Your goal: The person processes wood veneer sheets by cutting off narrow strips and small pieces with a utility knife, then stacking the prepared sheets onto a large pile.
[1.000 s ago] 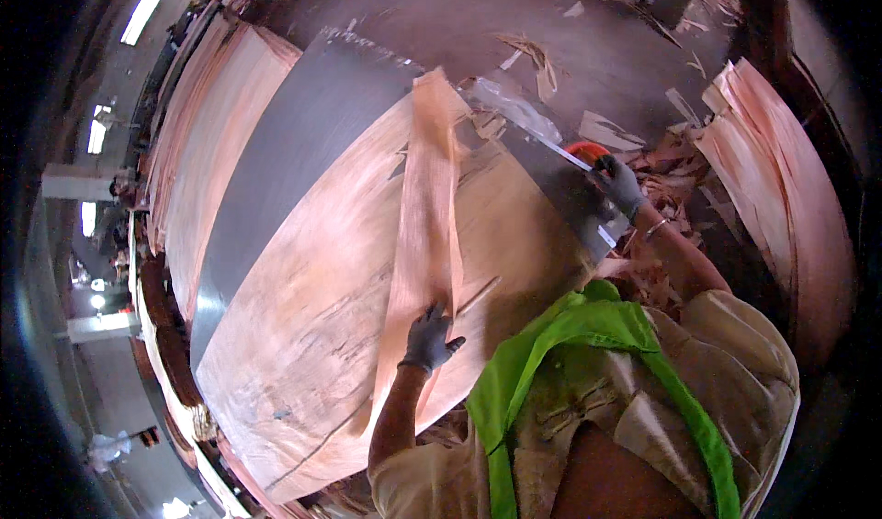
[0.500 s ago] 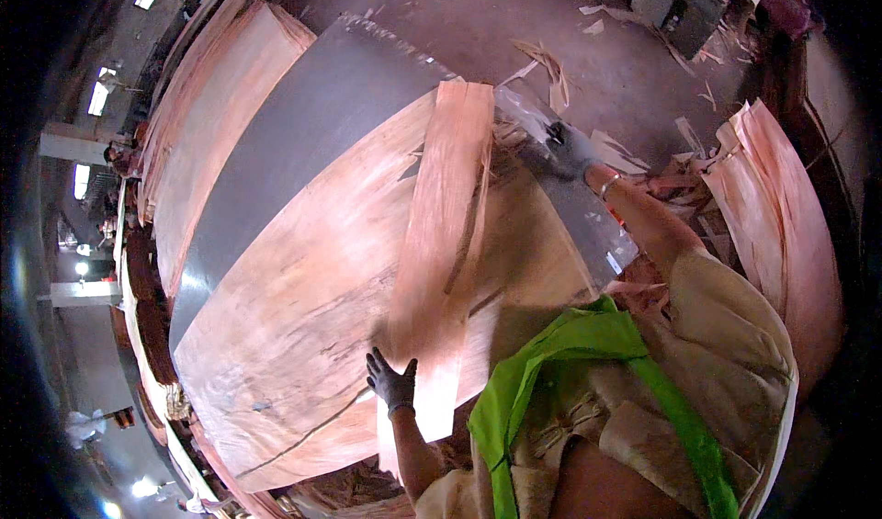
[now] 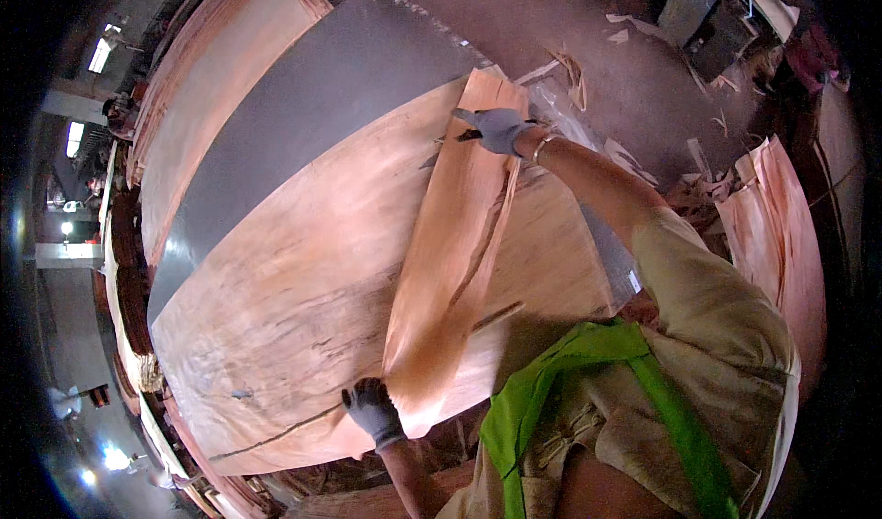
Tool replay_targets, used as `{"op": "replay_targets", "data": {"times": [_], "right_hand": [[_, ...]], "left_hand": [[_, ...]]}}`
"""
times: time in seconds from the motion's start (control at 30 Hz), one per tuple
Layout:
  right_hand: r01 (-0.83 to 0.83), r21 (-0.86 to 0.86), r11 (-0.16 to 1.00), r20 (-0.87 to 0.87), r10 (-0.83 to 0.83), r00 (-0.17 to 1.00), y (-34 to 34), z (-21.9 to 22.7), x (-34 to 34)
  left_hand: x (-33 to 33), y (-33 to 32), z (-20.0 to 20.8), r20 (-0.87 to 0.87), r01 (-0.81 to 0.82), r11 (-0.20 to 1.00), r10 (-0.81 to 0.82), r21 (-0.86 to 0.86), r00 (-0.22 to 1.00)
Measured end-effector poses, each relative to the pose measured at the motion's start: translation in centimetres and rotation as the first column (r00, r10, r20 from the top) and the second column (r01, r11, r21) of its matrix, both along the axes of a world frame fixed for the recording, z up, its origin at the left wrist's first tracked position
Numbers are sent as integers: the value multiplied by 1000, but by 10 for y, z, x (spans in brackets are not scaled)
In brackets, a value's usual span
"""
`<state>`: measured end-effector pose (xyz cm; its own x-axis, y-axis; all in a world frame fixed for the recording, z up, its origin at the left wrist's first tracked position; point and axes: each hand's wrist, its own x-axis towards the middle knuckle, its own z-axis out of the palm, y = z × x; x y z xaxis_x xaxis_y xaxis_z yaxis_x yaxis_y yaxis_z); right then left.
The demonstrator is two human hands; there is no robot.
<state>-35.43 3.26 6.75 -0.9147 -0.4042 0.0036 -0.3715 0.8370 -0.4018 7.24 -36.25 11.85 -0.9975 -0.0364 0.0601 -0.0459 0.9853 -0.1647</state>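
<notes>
A long, narrow strip of wood veneer (image 3: pixel 450 216) slants across a wide, pale veneer sheet (image 3: pixel 294 308). My right hand (image 3: pixel 503 131), in a grey glove, lies across the strip's far end with its fingers stretched to the left. Something dark shows at its fingertips; whether it is part of the glove or a small object, I cannot make out. At the strip's near left corner is my left hand (image 3: pixel 372 412), also gloved, its fingers curled in against the strip's edge. A dark split runs lengthwise down the strip's right side.
Beneath the sheet shows a smooth grey panel (image 3: pixel 303 124). Stacked veneer (image 3: pixel 220 69) stands at the far left, and curled sheets (image 3: pixel 776 234) stand on the right. Veneer scraps (image 3: pixel 574 78) litter the floor beyond. A bright green strap (image 3: pixel 524 381) crosses my clothing.
My right hand has moved left from beside the strip onto its far end. My left hand has gone slightly down and left, its spread fingers now drawn in. The whole view has shifted a little.
</notes>
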Motion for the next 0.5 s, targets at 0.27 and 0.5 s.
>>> {"op": "replay_targets", "data": {"times": [0.27, 0.5], "right_hand": [[-282, 216, 935, 114, 263, 958, -34, 33, -31], [25, 66, 998, -294, -4, 956, -11, 102, -74]], "left_hand": [[-34, -6, 124, -253, -52, 993, 79, 110, 964], [-172, -117, 164, -349, -36, 948, -80, -315, 934]]}}
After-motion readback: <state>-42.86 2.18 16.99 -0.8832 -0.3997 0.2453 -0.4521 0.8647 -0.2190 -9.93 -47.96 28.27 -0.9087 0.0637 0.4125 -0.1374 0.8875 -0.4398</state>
